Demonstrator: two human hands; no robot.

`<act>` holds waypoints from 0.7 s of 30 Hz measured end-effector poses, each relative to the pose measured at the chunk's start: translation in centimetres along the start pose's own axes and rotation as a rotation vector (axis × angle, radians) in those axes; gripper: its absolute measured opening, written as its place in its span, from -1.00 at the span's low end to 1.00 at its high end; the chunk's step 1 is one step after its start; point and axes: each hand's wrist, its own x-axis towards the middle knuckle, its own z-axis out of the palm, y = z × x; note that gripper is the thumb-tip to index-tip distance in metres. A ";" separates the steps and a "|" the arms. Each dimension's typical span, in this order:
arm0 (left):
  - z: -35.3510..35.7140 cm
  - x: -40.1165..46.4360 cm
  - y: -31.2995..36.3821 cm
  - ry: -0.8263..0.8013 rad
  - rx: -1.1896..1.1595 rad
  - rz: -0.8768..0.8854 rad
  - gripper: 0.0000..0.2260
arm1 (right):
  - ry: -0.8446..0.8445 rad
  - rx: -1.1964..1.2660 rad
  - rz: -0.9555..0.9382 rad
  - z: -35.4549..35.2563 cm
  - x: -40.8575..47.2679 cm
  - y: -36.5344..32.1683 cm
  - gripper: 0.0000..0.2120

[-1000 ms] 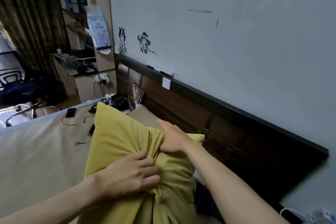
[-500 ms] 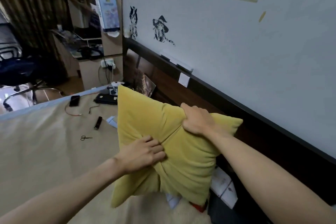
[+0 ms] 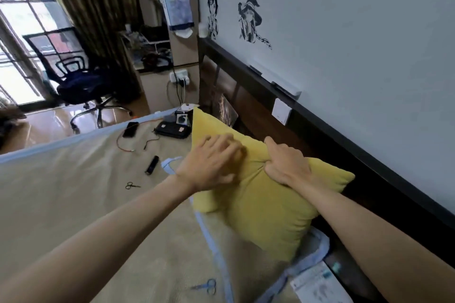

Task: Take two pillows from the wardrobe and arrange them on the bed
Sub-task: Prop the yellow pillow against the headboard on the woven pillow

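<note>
Yellow pillow (image 3: 266, 206), creased where right hand (image 3: 286, 163) grips

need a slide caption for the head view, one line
Both hands set a yellow pillow on the bed by the headboard: right hand gripping, left hand pressing.

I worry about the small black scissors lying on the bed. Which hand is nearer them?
Left. The left hand rests on the pillow just right of the scissors; the right hand grips fabric farther right.
</note>
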 end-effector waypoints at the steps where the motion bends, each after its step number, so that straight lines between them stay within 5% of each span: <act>1: 0.4 2.5 -0.5 -0.048 0.012 -0.076 -0.19 | -0.030 0.030 0.003 1.2 0.6 1.4 -0.77; 3: 2.3 7.2 -1.2 -0.245 0.037 -0.143 -0.10 | -0.064 0.080 0.053 3.3 1.6 4.2 -0.75; 7: 8.7 12.7 0.9 -0.574 -0.017 -0.137 -0.25 | -0.100 0.079 0.224 7.1 2.0 8.4 -0.62; 10: 12.0 12.9 3.9 -0.538 -0.017 -0.179 -0.41 | -0.200 0.006 0.201 8.7 1.5 8.5 -0.42; 13: 12.6 11.9 4.6 -0.393 0.042 -0.177 -0.60 | -0.234 0.001 0.206 8.2 1.1 8.2 -0.53; 16: 10.6 12.7 2.5 -0.284 -0.007 -0.179 -0.63 | -0.150 0.019 0.225 5.0 2.0 8.1 -0.74; 21: 6.2 16.9 0.3 -0.045 -0.028 -0.087 -0.63 | 0.099 -0.038 0.211 0.2 3.8 8.2 -0.75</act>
